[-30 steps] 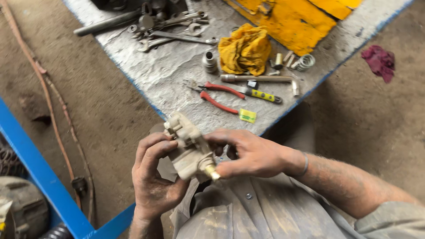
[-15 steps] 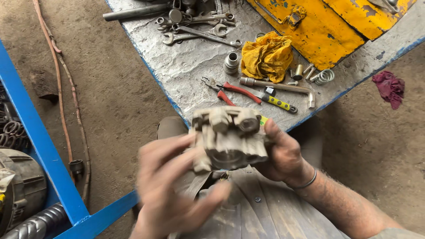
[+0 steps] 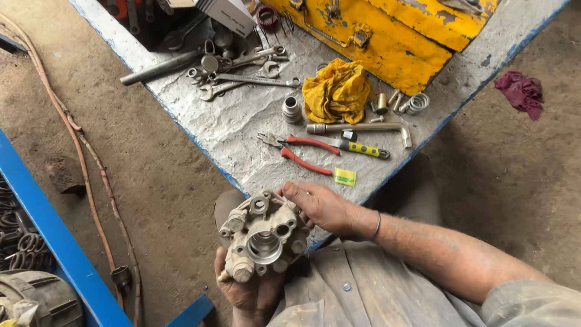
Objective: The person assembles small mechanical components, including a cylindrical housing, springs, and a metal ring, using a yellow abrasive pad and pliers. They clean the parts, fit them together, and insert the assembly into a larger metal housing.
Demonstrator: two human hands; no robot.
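At the far edge of the workbench, above your hands, a white rectangular cardboard box [image 3: 227,13] with a dark side panel sits among the tools, partly cut off by the top of the view. Nearer you, a small yellow-green rectangular label [image 3: 345,177] lies flat on the grey bench top, just beside the tip of the red-handled pliers [image 3: 301,152].

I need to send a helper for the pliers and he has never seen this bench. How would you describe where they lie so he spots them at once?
Start at the grey bench with the blue edge and find the crumpled yellow rag near its middle. Just below the rag, toward the bench's near corner, lie the pliers. They alone have red handles; the bent metal bar and the yellow-handled tool beside them do not.
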